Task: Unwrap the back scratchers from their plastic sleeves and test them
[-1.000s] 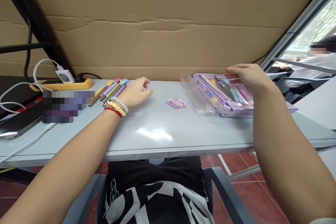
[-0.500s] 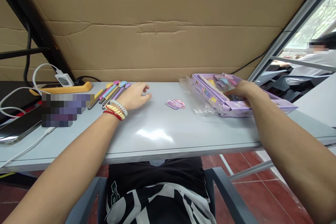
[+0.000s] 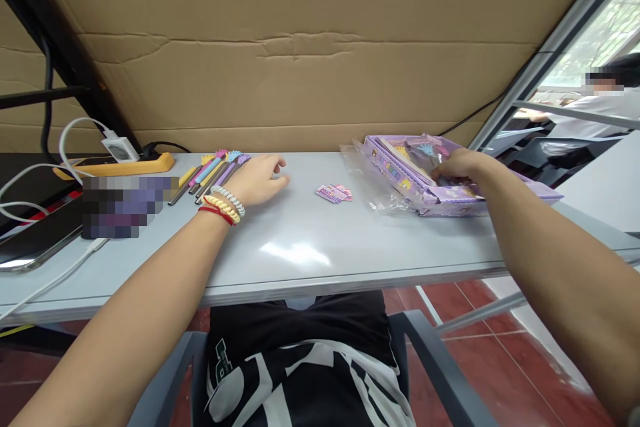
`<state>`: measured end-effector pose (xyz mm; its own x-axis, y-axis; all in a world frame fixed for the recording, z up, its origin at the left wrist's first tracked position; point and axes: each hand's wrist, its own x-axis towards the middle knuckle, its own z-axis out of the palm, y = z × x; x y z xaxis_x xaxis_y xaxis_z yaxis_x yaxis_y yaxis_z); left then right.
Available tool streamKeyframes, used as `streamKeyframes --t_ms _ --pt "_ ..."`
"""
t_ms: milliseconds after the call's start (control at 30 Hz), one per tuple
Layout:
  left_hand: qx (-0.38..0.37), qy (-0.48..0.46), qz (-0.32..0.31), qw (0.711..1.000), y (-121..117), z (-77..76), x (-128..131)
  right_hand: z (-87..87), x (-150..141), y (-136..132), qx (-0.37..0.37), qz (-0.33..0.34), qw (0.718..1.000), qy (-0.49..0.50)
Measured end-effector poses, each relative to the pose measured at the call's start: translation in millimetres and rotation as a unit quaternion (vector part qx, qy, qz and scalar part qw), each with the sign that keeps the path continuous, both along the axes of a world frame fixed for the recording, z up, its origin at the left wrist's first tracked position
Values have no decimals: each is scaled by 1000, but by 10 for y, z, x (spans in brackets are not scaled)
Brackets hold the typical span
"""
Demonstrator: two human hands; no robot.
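My left hand (image 3: 259, 180) rests on the grey tabletop (image 3: 295, 227), its fingers loosely apart and holding nothing. Just to its left lies a row of several pens (image 3: 214, 173) in yellow, pink, blue and purple with shaped tops. On the right stands an open purple printed box (image 3: 450, 207), with a clear plastic wrapper (image 3: 383, 187) hanging off its left side. My right hand (image 3: 463, 167) reaches down into this box with bent fingers, among clear packaging (image 3: 423, 153) and colourful contents. The fingertips are hidden, and whatever they grip cannot be made out.
Small pink and purple cards (image 3: 333, 193) lie mid-table. At the left are a yellow power strip (image 3: 120, 164) with a white charger (image 3: 120, 147), cables and a dark phone-like slab (image 3: 40, 233). Cardboard (image 3: 300, 93) walls the back. Another person (image 3: 600, 110) sits beyond the right frame.
My right hand has come down from above the purple box into it, and its fingers have bent among the contents. My left hand stays in place beside the pens.
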<state>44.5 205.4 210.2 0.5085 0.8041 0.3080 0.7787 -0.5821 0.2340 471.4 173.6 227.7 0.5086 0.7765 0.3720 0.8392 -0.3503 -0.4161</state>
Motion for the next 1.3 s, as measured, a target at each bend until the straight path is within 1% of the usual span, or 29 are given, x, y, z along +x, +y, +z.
streamKeyframes --t_ms 33,100,133,167,233,267,333,367,400,467,533,567,633,667,733,800,833,933,1000,1100,1167,1233,1300 --pt "2 -1 -2 1000 -3 -4 5 22 -25 -20 -41 -15 999 19" --pt "3 -4 -3 1000 -8 -14 15 95 -89 -70 -141 -55 987 53" --pt "2 -4 -3 1000 -10 -19 19 151 -129 -99 -156 -70 984 53" --pt "1 -4 -4 1000 -11 -22 23 220 -176 -131 -158 -80 983 46" --pt "-1 -6 -6 1000 -11 -25 28 390 -298 -202 -114 -99 989 -3" --pt "-1 -9 -8 1000 -10 -25 30 482 -379 -239 -87 -89 992 -28" --pt "-5 -20 -12 1000 -9 -24 35 652 -594 -310 -2 -41 997 -68" --pt "-11 -31 -14 999 -11 -25 39 717 -728 -341 33 2 995 -89" --pt "-22 -48 -16 998 -14 -26 43 760 -880 -367 53 49 992 -102" --pt "-59 -103 -26 993 -25 -29 53 775 -1223 -395 55 163 978 -116" --pt "-128 -180 -43 974 -37 -34 62 697 -1585 -385 75 280 951 -104" --pt "-170 -220 -54 959 -42 -36 67 633 -1760 -367 88 342 931 -96" --pt "-253 -293 -78 919 -50 -39 75 477 -2066 -308 95 433 894 -66" --pt "-283 -327 -94 897 -53 -40 79 395 -2189 -273 83 471 877 -52" --pt "-316 -392 -120 855 -62 -41 94 233 -2360 -199 62 511 858 -4" --pt "-324 -445 -131 824 -74 -44 120 82 -2440 -135 41 526 847 67" --pt "-322 -461 -129 817 -80 -47 137 13 -2453 -110 35 528 842 101" --pt "-320 -473 -115 813 -89 -59 187 -159 -2440 -68 28 530 831 168" --pt "-328 -471 -93 813 -81 -67 205 -233 -2418 -66 35 518 837 170" --pt "-369 -452 -52 810 -67 -67 199 -276 -2390 -78 59 488 859 141" --pt "-395 -436 -52 807 -74 -54 188 -273 -2381 -86 66 474 869 128" --pt "-399 -430 -59 808 -96 -34 185 -263 -2379 -91 58 465 875 125" --pt "-383 -436 -50 813 -116 -16 186 -256 -2381 -91 45 459 877 131"
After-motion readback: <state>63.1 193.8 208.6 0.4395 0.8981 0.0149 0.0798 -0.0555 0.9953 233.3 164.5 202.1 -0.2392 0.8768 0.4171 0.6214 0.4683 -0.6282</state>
